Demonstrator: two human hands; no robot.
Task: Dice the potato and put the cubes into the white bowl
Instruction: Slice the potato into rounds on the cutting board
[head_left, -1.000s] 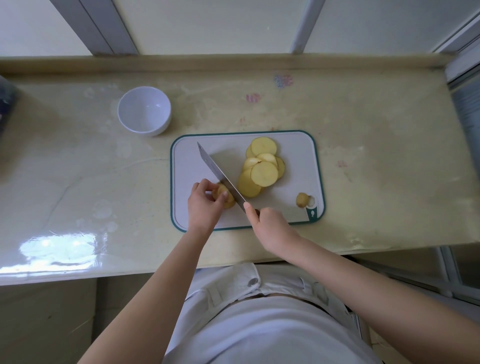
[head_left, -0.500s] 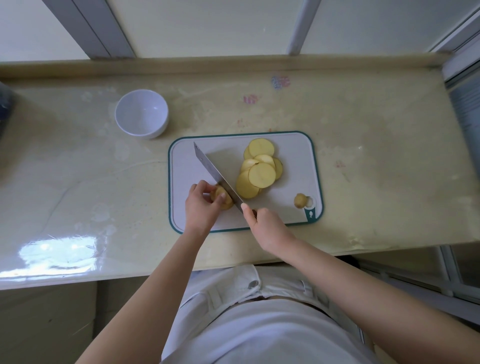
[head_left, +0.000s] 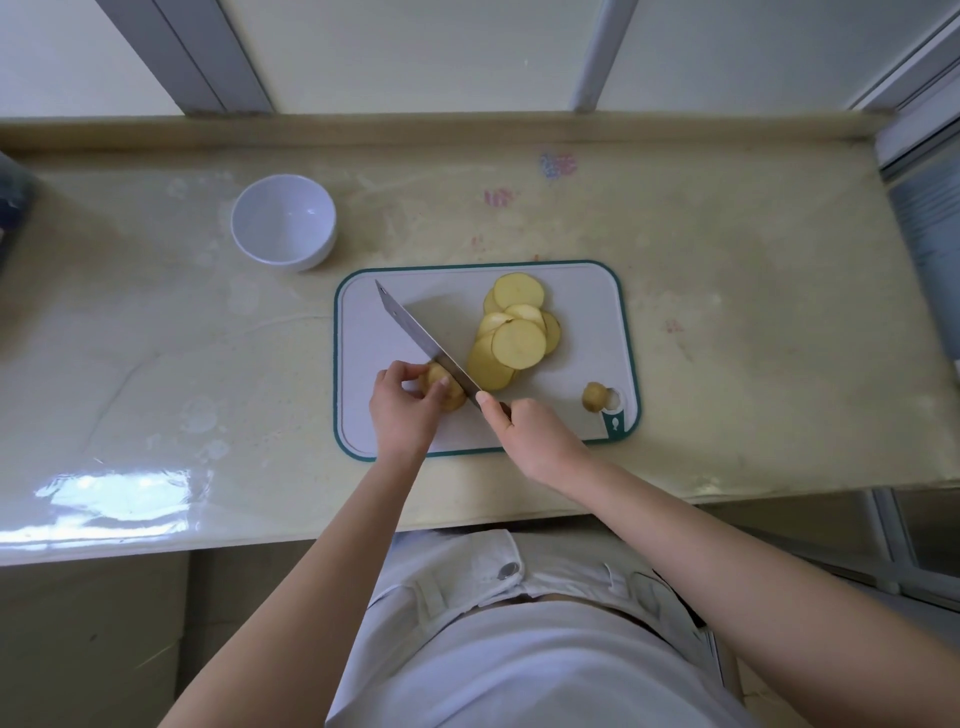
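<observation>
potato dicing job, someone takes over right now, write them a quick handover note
Left hand holds the potato stub on the cutting board. Right hand grips the knife, blade against the stub.
Slices lie piled mid-board; an end piece sits near its right corner. White bowl, empty, on the counter left of the board.
Done: most slicing. Left: last slices, dicing, filling the bowl.

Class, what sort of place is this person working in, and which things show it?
Probably a home kitchen, beside a window: a cutting board with potato slices, a knife gripped by the right hand, and a white bowl on the countertop.
</observation>
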